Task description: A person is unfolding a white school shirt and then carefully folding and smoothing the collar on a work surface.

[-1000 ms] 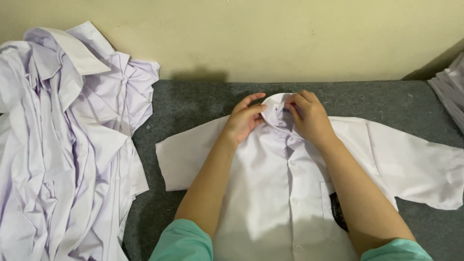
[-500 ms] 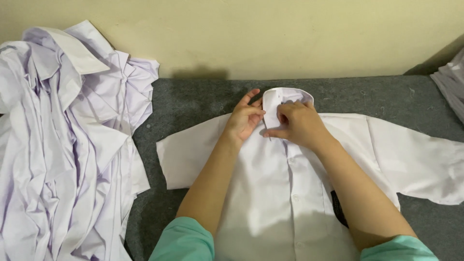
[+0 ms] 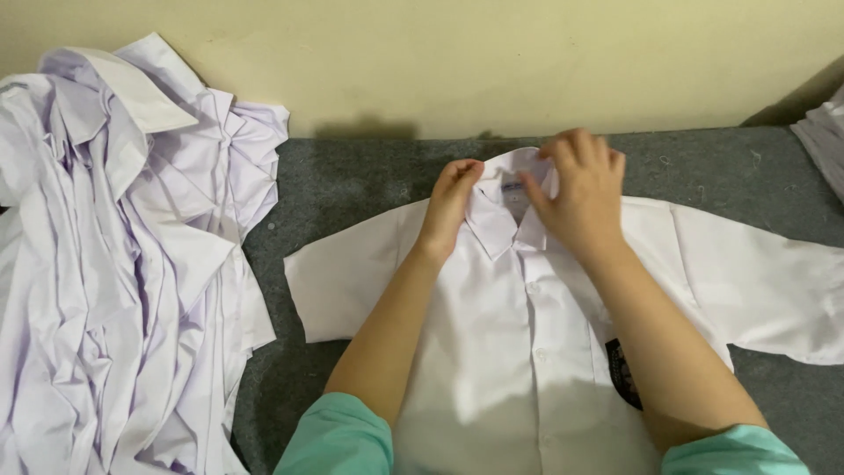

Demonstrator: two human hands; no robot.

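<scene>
A white short-sleeved shirt [image 3: 519, 352] lies front up and buttoned on the grey felt surface [image 3: 352, 189], sleeves spread to both sides. My left hand [image 3: 450, 204] pinches the left side of its collar [image 3: 501, 211]. Over on the collar's right side, my right hand [image 3: 576, 189] grips the cloth with curled fingers. A dark badge [image 3: 622, 374] sits on the chest pocket, partly hidden by my right forearm.
A big heap of crumpled white shirts [image 3: 114, 264] fills the left side. More folded white cloth [image 3: 822, 141] shows at the far right edge. A cream wall [image 3: 457, 62] runs along the back of the surface.
Both hands have moved apart from the top button area to the two sides of the collar. The collar now stands spread open and flatter.
</scene>
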